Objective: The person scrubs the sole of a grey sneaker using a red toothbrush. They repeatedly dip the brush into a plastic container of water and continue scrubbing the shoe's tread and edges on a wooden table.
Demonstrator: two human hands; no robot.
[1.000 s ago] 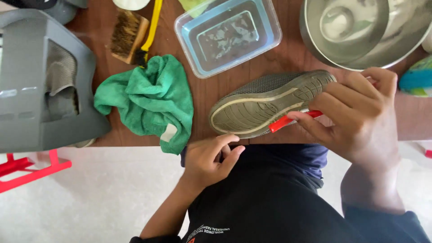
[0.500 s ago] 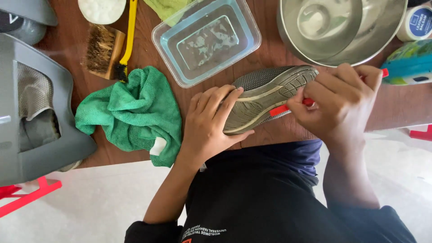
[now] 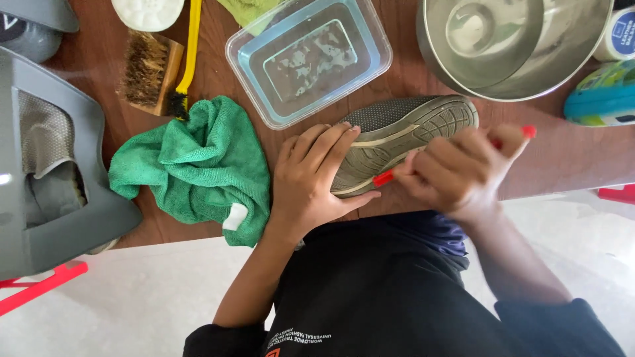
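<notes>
A grey shoe [image 3: 410,129] lies on its side on the brown table [image 3: 555,155], its ribbed sole turned toward me. My left hand [image 3: 311,175] presses on the heel end of the shoe, fingers spread over the upper and the thumb under the sole edge. My right hand [image 3: 463,168] is closed around a thin red-handled tool [image 3: 383,177]. One red end of it sits against the sole, and the other red end shows above my knuckles. The hand is slightly blurred.
A green cloth [image 3: 198,165] lies left of my left hand. A clear plastic tub of murky water [image 3: 307,59], a wooden brush [image 3: 147,73], a yellow-handled brush [image 3: 186,56], a steel bowl [image 3: 516,43] and a grey shoe rack [image 3: 46,165] stand around it.
My left hand came up from the table's edge onto the shoe's heel. My right hand with the red tool shifted along the sole.
</notes>
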